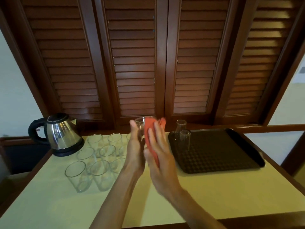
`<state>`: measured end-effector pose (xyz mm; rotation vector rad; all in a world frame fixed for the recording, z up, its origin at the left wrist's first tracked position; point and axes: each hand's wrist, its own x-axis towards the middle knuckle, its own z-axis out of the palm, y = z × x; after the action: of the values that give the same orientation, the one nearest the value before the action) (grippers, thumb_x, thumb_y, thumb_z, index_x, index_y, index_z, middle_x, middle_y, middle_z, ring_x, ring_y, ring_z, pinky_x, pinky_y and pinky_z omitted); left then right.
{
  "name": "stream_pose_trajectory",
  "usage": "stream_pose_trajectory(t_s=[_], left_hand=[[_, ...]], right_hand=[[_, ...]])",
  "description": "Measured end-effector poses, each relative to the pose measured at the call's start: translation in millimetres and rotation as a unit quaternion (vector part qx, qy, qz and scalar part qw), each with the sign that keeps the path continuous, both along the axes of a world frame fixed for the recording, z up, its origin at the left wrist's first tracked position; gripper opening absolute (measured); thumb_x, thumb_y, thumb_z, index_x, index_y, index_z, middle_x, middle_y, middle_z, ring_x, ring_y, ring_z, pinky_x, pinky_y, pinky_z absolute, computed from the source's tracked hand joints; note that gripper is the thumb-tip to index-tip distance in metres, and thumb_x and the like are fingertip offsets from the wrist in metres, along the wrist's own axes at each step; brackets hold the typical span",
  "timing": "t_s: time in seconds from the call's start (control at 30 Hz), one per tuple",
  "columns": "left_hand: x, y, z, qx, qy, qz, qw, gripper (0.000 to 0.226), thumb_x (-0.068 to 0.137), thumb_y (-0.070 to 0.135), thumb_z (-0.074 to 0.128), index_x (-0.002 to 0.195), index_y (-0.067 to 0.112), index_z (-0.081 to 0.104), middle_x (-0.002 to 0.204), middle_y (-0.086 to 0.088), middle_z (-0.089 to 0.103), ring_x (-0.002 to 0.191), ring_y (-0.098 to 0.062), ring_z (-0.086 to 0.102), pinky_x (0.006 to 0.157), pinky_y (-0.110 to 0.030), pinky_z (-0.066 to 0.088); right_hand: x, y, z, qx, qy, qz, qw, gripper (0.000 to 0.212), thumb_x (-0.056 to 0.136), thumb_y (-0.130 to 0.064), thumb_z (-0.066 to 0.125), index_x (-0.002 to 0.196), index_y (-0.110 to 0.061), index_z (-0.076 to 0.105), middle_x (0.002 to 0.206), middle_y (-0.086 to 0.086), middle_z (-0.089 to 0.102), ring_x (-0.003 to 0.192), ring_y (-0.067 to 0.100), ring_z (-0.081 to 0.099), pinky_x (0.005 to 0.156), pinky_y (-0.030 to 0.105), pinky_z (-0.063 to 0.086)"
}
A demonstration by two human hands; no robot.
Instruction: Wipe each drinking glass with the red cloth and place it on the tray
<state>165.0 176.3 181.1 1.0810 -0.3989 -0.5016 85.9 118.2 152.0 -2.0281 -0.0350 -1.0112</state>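
Louvred wooden shutters (135,63) back the counter (206,195). Left hand (135,146) grips a raised glass (140,125); right hand (158,149), fingers straight, presses the red cloth (149,134) against it. 2 inverted glasses (183,134) stand on the tray (222,154).

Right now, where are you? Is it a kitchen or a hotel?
Probably a hotel room's tea corner, though I can't be sure. There's an electric kettle, many matching drinking glasses beside a dark serving tray on a small table, and wooden louvred doors behind.
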Motion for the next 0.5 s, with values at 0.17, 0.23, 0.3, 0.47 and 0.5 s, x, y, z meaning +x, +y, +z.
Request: stream_pose_trajectory(t_s=[0.17,0.23,0.3,0.47,0.5], left_hand=[[-0.7,1.0,-7.1,0.01,-0.026,0.009,1.0,0.064,0.102,0.065,0.039,0.136,0.018,0.066,0.131,-0.013,0.071,0.13,-0.029,0.064,0.11,-0.049,0.048],[-7.7,-0.5,-9.6,0.036,-0.052,0.009,0.998,0.062,0.106,0.06,0.03,0.137,0.02,0.066,0.133,-0.006,0.072,0.13,-0.023,0.064,0.109,-0.047,0.048],[-2.8,1.5,-5.5,0.016,-0.037,0.019,0.999,0.067,0.104,0.067,0.034,0.137,0.019,0.066,0.135,-0.01,0.07,0.131,-0.026,0.063,0.111,-0.05,0.046],[-1.3,2.4,-8.5,0.019,-0.039,0.062,0.997,0.057,0.102,0.064,0.038,0.13,0.023,0.066,0.117,-0.002,0.077,0.107,-0.015,0.074,0.088,-0.036,0.059],[-8.4,1.5,-10.3,0.041,-0.056,0.057,0.996,0.053,0.106,0.058,0.031,0.128,0.025,0.067,0.114,0.003,0.078,0.105,-0.012,0.075,0.084,-0.032,0.06]], right_hand=[[8.4,-11.9,5.9,0.061,0.011,-0.01,0.998,0.055,0.103,-0.044,0.037,0.154,-0.033,0.02,0.166,-0.026,0.006,0.154,0.003,0.011,0.125,0.042,0.024],[13.9,-15.7,22.3,0.065,0.0,-0.03,0.997,0.054,0.103,-0.043,0.037,0.154,-0.032,0.021,0.163,-0.032,0.005,0.154,0.001,0.011,0.125,0.039,0.025],[6.2,-4.8,6.5,0.023,-0.002,0.002,1.0,0.054,0.106,-0.036,0.04,0.156,-0.027,0.022,0.167,-0.023,0.005,0.155,0.006,0.005,0.126,0.034,0.016],[1.9,-3.0,1.3,0.084,0.013,0.008,0.996,0.057,0.105,-0.043,0.038,0.157,-0.031,0.016,0.165,-0.028,0.005,0.151,-0.005,0.011,0.118,0.012,0.021],[7.0,-8.1,14.3,0.102,0.02,-0.014,0.994,0.056,0.105,-0.043,0.038,0.156,-0.034,0.015,0.163,-0.033,0.003,0.15,-0.009,0.012,0.116,0.01,0.023]])
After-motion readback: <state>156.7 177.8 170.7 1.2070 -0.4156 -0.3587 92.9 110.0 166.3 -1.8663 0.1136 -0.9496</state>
